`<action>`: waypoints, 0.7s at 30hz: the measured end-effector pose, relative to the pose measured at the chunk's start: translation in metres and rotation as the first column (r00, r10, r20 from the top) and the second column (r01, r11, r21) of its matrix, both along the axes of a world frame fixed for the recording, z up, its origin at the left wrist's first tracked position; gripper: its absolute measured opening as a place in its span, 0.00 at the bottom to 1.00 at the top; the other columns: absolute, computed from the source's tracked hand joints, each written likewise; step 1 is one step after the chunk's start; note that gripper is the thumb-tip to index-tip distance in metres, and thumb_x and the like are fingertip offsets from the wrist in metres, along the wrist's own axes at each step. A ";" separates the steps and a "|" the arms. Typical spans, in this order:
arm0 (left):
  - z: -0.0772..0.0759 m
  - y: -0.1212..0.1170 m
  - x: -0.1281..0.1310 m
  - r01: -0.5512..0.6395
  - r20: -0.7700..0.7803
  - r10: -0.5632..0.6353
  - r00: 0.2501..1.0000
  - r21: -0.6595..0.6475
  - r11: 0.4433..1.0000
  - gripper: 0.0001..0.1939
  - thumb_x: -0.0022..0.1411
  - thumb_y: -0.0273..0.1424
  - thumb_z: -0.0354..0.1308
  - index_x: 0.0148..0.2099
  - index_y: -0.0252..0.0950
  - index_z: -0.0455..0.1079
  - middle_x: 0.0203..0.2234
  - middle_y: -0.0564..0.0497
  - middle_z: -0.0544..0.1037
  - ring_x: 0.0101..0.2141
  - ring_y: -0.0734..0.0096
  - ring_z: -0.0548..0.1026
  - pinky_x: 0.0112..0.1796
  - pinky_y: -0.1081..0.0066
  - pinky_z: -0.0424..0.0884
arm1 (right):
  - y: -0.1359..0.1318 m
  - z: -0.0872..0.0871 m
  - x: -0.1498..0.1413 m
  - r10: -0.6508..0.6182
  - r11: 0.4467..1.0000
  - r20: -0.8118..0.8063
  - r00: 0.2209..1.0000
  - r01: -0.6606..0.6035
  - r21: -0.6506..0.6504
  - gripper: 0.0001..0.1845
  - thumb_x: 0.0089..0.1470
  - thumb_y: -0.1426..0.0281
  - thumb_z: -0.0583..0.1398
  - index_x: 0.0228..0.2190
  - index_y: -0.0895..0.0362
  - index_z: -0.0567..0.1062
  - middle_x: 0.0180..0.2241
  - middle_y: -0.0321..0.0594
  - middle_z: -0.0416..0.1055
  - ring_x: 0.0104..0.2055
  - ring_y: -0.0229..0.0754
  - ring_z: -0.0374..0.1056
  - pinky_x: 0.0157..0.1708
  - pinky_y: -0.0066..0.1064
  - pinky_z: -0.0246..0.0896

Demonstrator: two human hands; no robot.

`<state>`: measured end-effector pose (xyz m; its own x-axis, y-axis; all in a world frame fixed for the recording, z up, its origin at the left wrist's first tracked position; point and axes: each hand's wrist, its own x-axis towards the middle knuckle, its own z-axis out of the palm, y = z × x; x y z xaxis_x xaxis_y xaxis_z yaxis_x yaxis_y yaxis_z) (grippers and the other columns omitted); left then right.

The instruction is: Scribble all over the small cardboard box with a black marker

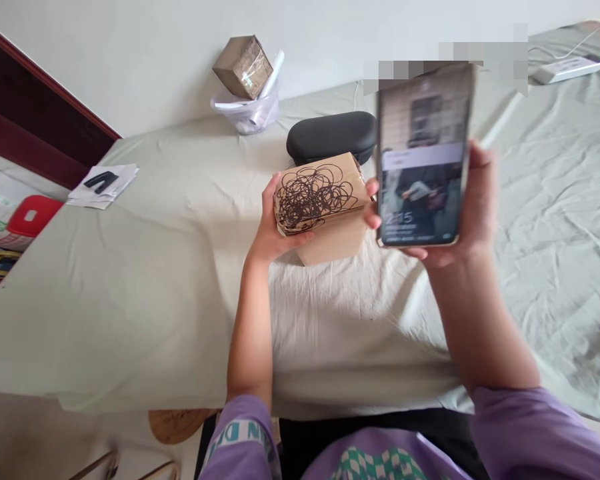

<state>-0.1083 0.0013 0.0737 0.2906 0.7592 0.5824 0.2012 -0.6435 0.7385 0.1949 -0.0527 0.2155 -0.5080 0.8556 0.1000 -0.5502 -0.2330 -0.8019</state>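
Note:
A brown cardboard box with black scribbles over its top is gripped at its left end by my left hand, thumb along the near side. My right hand holds a smartphone upright, its lit screen toward me, to the right of the box. The fingertips of that hand show at the phone's left edge, close to the box's right end. A black zip-up hard case lies just behind the box, partly hidden by it and the phone.
A light green cloth covers the table. Against the wall, a clear plastic basket holds paper rolls and a small brown box. Papers with a black stapler-like item lie at left; a white power strip sits far right.

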 end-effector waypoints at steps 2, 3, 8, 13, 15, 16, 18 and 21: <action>-0.001 0.002 0.001 -0.003 0.012 0.003 1.000 -0.001 1.000 0.70 0.51 0.57 0.81 0.81 0.59 0.38 0.80 0.44 0.48 0.79 0.31 0.50 0.76 0.33 0.54 | 0.009 0.007 0.018 -0.191 0.981 0.096 0.977 0.188 0.037 0.37 0.74 0.47 0.35 0.49 0.48 0.77 0.38 0.37 0.82 0.28 0.41 0.77 0.11 0.17 0.47; -0.001 0.002 0.002 0.009 0.027 -0.009 1.000 0.003 1.000 0.70 0.50 0.57 0.81 0.81 0.60 0.39 0.79 0.44 0.51 0.78 0.32 0.54 0.75 0.34 0.57 | 0.016 0.005 0.027 -0.286 0.958 0.164 0.944 0.281 0.054 0.38 0.75 0.50 0.33 0.51 0.48 0.78 0.42 0.39 0.82 0.30 0.38 0.77 0.13 0.17 0.45; 0.003 0.002 0.006 0.022 0.041 -0.024 0.999 0.047 0.999 0.69 0.51 0.58 0.80 0.81 0.57 0.41 0.74 0.41 0.62 0.72 0.37 0.68 0.72 0.39 0.66 | 0.071 -0.051 0.061 -0.474 0.866 0.445 0.760 0.493 0.080 0.36 0.76 0.47 0.39 0.61 0.52 0.74 0.61 0.52 0.78 0.39 0.43 0.81 0.23 0.28 0.59; 0.004 0.000 0.004 0.023 0.034 -0.024 0.999 0.033 0.999 0.69 0.50 0.58 0.81 0.81 0.56 0.42 0.75 0.41 0.61 0.73 0.37 0.66 0.72 0.40 0.66 | 0.114 -0.129 0.081 -0.537 0.666 0.813 0.227 0.705 0.244 0.03 0.60 0.73 0.65 0.38 0.58 0.76 0.39 0.48 0.78 0.40 0.44 0.74 0.42 0.36 0.69; 0.005 -0.001 0.002 0.029 0.017 -0.030 0.999 0.034 0.999 0.69 0.49 0.59 0.80 0.81 0.57 0.42 0.75 0.41 0.60 0.74 0.36 0.65 0.72 0.40 0.65 | 0.121 -0.148 0.088 -0.509 0.666 0.851 0.128 0.685 0.295 0.07 0.55 0.74 0.69 0.36 0.59 0.77 0.37 0.48 0.77 0.43 0.49 0.74 0.48 0.41 0.69; 0.005 -0.001 0.002 0.033 0.009 -0.033 0.999 0.037 0.999 0.69 0.49 0.60 0.80 0.81 0.57 0.42 0.76 0.41 0.59 0.74 0.36 0.65 0.72 0.40 0.65 | 0.123 -0.154 0.091 -0.491 0.674 0.869 0.057 0.656 0.338 0.10 0.54 0.73 0.71 0.39 0.60 0.78 0.38 0.49 0.77 0.46 0.52 0.74 0.50 0.43 0.70; 0.006 -0.002 0.001 0.037 -0.004 -0.037 0.999 0.041 0.998 0.70 0.48 0.60 0.80 0.81 0.57 0.43 0.77 0.41 0.57 0.74 0.35 0.64 0.73 0.39 0.65 | 0.126 -0.164 0.098 -0.467 0.694 0.877 -0.113 0.569 0.442 0.21 0.56 0.69 0.71 0.50 0.62 0.80 0.45 0.54 0.79 0.53 0.58 0.75 0.55 0.46 0.70; 0.008 -0.003 -0.001 0.035 -0.011 -0.035 0.999 0.036 0.999 0.70 0.47 0.60 0.81 0.81 0.57 0.44 0.77 0.42 0.56 0.75 0.34 0.62 0.73 0.37 0.64 | 0.128 -0.172 0.102 -0.412 0.721 0.853 -0.322 0.457 0.521 0.31 0.62 0.61 0.68 0.62 0.60 0.77 0.55 0.59 0.79 0.61 0.62 0.73 0.59 0.51 0.69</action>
